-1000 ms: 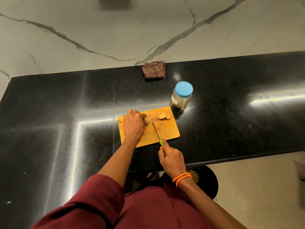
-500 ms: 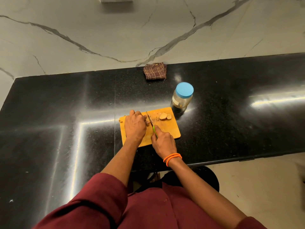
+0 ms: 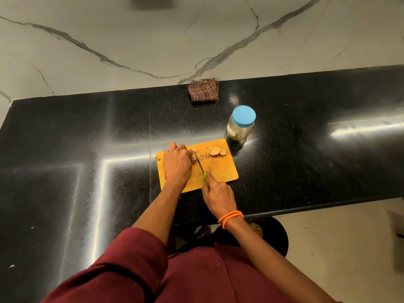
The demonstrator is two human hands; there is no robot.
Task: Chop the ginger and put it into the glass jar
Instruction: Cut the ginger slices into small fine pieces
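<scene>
Pulling back toward the body, the right hand (image 3: 217, 196) now sits at the near edge of the cutting board (image 3: 220, 171), where half a second ago it was further up over the board beside the left hand; a second ago it was lower still, off the board's near edge. The knife (image 3: 199, 161) reaches further out than before, its blade running up-left to the ginger under the left fingertips. The left hand (image 3: 177, 165) has stayed in the same place on the board.

Two larger ginger pieces (image 3: 217, 151) lie at the board's far right corner, with a few thin cut slivers (image 3: 205, 155) between them and the blade. The glass jar (image 3: 240, 124), its blue lid (image 3: 243, 114) on, stands upright on the black table (image 3: 87, 138) just beyond the board's far right corner. A folded checked cloth (image 3: 203, 90) lies against the marble wall, well apart from the board. Nothing lies between board and jar.

The right fingers are curled round the knife's green handle (image 3: 205, 176), forefinger laid along its top. The left fingers are bent down, pressing on a ginger piece just left of the blade; the hand hides most of it, so I cannot tell its shape.
</scene>
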